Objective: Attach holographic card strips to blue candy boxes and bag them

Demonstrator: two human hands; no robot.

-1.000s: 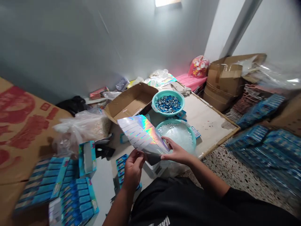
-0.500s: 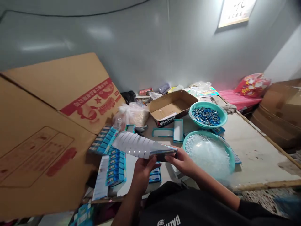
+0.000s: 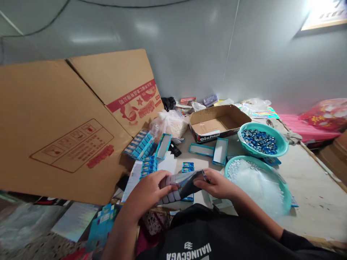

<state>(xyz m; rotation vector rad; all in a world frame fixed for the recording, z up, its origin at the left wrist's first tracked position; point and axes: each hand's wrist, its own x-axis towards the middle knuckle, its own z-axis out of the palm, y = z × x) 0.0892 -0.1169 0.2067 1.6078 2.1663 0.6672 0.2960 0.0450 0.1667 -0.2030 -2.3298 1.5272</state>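
Both hands hold a shiny silver-striped sheet point(image 3: 187, 180) in front of my chest, bent over on itself. My left hand point(image 3: 151, 189) is wrapped round its left part, the thumb pressed on top. At the right end, my right hand point(image 3: 213, 183) pinches the sheet's edge between thumb and fingers. Beneath the sheet lies a row of small blue boxes point(image 3: 188, 166), partly covered by it. More blue boxes point(image 3: 148, 168) stand in rows left of the sheet, beside white paper point(image 3: 131, 182). An open blue tray point(image 3: 164, 145) lies beyond my left hand.
A large cardboard box point(image 3: 81, 137) stands along the left. At the right are a turquoise bowl point(image 3: 284, 146) of blue glass pieces and a turquoise basin point(image 3: 229, 160) with white beads and a plastic bag. Behind lies a shallow carton point(image 3: 193, 122); two blue trays point(image 3: 220, 151) sit before it.
The sheet was stretched out flatter to the left; now it is bent and lower. My left hand has moved from its underside to grip round its left part. The view has swung left.
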